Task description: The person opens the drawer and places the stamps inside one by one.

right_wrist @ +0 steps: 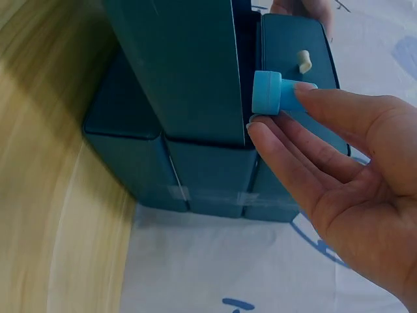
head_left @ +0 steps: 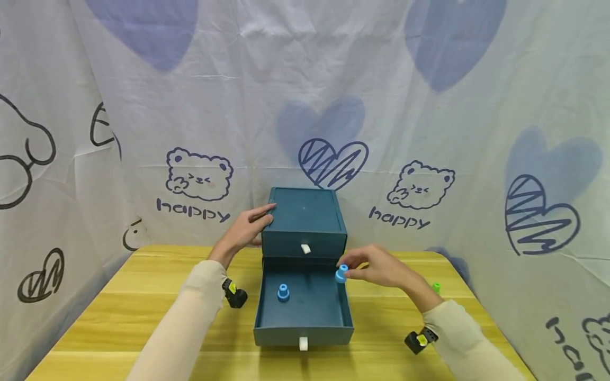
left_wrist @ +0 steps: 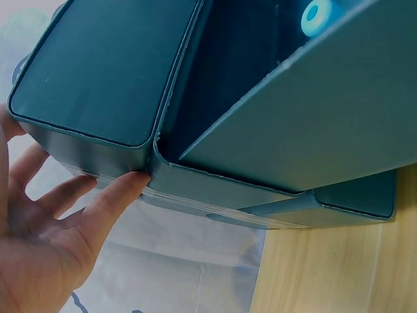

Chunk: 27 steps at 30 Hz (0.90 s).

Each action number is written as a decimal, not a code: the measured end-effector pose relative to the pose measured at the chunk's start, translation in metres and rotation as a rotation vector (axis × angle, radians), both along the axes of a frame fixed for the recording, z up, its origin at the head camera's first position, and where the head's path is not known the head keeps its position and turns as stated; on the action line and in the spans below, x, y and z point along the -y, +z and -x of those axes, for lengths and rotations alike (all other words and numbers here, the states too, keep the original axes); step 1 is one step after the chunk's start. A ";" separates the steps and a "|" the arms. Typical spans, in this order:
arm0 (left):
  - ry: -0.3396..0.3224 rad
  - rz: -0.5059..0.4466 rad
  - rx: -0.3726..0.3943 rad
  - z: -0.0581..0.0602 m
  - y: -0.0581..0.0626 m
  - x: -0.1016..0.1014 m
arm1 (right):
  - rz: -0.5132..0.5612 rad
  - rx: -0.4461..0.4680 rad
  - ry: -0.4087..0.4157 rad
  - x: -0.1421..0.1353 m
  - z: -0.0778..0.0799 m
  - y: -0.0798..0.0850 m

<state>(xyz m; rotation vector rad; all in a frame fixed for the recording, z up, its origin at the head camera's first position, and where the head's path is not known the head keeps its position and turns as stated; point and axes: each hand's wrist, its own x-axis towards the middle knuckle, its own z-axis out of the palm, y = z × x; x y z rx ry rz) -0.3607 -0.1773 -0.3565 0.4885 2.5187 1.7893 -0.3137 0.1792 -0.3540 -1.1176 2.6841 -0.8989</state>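
Left of the dark teal drawer cabinet point(head_left: 307, 209), my left sleeve point(head_left: 186, 317) is long, plain and cream, ending at the wrist. Right of the cabinet, my right sleeve point(head_left: 472, 338) matches it, with soft creases by the cuff. I wear a small, boxy black left camera point(head_left: 236, 298) and right camera point(head_left: 413, 343), each showing a bright yellow patch point(head_left: 232, 287). My left hand point(head_left: 243, 230) and right hand point(head_left: 376, 266) are bare.
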 end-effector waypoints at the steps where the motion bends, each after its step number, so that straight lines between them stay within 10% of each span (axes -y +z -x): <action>1: -0.001 0.000 -0.001 0.000 0.000 0.000 | -0.002 0.001 0.008 0.002 0.000 0.000; 27: -0.001 0.002 0.009 0.003 -0.002 0.000 | -0.081 0.032 0.076 0.044 0.008 -0.007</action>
